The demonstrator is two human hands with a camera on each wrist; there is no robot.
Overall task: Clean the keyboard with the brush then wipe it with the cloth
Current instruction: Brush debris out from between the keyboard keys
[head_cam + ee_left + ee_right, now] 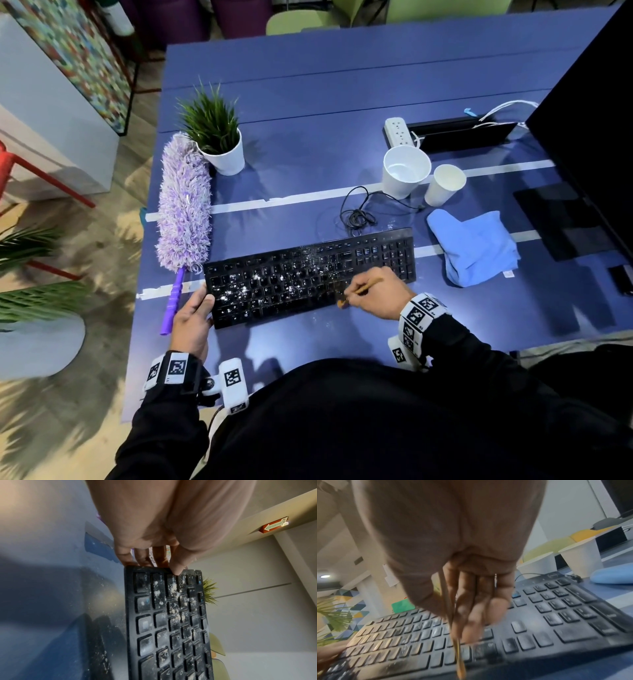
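Observation:
A black keyboard [308,274] speckled with white crumbs lies on the blue table [308,102]. My left hand [191,315] grips its left end, thumb on the top edge and fingers behind [150,555]. My right hand [373,291] pinches a thin wooden-handled brush [368,287] like a pen, its tip [342,303] at the keyboard's [539,622] front edge near the middle. In the right wrist view the brush [459,660] blurs over the bottom key row. A folded blue cloth [474,250] lies right of the keyboard [171,628].
A purple fluffy duster [185,205] lies left of the keyboard beside a potted plant [219,137]. Two white cups [406,171] [445,183], a coiled cable [358,214], a power strip [399,132] and a dark monitor [589,120] stand behind and right.

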